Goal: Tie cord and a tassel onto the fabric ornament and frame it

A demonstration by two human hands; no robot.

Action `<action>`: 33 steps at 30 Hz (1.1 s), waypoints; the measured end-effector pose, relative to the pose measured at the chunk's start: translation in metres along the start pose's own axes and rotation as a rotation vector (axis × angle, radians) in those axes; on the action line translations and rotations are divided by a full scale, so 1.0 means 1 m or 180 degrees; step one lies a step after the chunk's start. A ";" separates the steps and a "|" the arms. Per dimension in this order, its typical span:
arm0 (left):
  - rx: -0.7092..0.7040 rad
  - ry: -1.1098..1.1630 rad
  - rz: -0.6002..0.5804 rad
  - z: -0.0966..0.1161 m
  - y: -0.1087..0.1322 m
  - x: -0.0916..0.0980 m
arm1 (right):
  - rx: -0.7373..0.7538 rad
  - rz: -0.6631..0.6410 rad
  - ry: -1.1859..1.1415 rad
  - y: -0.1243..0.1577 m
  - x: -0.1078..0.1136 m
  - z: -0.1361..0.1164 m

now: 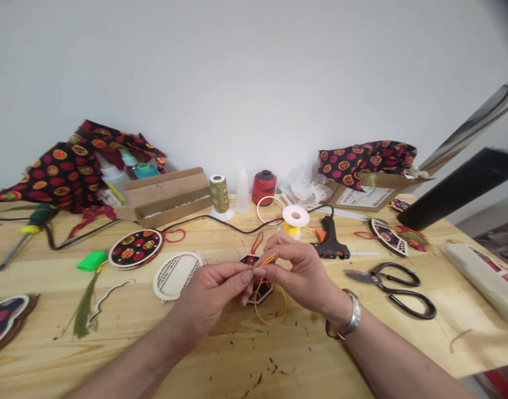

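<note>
My left hand (221, 291) and my right hand (299, 271) meet at the fingertips over the middle of the table. Both pinch a thin yellow cord (285, 310), which rises in a small loop above the right fingers and hangs in a wider loop below. Behind the fingers, partly covered, lies a dark patterned ornament (260, 295) with a pale rim and a red cord loop (258, 241). Left of my left hand is a round pale wooden frame with lattice cutouts (171, 277). A spool of yellow cord (296, 217) stands just beyond my right hand.
Black-handled scissors (387, 282) and a glue gun (331, 241) lie to the right. On the left are a round patterned ornament (136, 248), a green tassel (85, 305) and a screwdriver (25, 235). Cardboard boxes (171, 199), thread spools (219, 194) and a black cable line the back.
</note>
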State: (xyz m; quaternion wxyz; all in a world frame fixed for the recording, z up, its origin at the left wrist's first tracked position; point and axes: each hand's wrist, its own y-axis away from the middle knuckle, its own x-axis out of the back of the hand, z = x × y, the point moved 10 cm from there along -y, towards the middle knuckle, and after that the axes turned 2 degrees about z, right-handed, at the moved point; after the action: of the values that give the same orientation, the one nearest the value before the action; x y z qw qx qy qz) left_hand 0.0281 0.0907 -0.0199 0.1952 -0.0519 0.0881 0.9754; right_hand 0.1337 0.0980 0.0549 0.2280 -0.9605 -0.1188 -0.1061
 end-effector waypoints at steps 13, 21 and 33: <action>0.0516 0.0758 0.0086 -0.012 0.000 -0.003 | 0.0020 -0.0076 -0.0047 0.000 -0.002 0.000; 0.0575 0.0800 0.0065 -0.012 0.001 -0.005 | -0.0017 -0.0104 0.0003 0.002 -0.004 0.003; 0.0068 0.0076 0.0166 0.002 0.002 0.004 | -0.0105 0.0063 -0.0037 0.004 -0.001 0.003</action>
State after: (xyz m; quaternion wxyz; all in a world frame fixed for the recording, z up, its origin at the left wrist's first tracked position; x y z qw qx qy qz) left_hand 0.0231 0.0906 -0.0178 0.1691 -0.0592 0.1022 0.9785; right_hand 0.1344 0.0960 0.0502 0.2125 -0.9659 -0.1088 -0.1002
